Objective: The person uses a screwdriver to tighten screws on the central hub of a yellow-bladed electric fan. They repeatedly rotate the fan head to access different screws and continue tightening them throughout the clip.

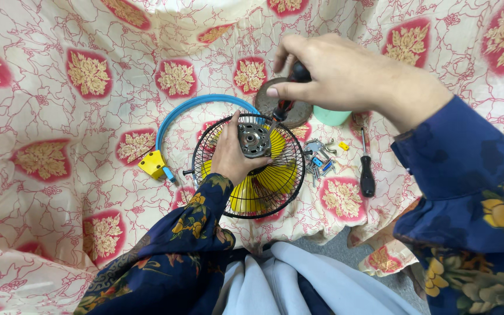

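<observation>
A black wire fan guard (290, 181) lies on the patterned cloth with a grey motor (254, 140) at its hub and yellow fan parts (275, 178) under it. My left hand (230, 153) grips the motor and the guard from the left. Above the guard's far rim, my right hand (336, 73) is closed around the black handle of a screwdriver (290, 93) whose red-and-black shaft points down at the guard's top edge.
A blue ring (196, 106) with a yellow clip (151, 164) lies left of the guard. A brown round disc (298, 111), a green cup (332, 117), several small metal parts (320, 158) and a second black screwdriver (367, 169) sit to the right.
</observation>
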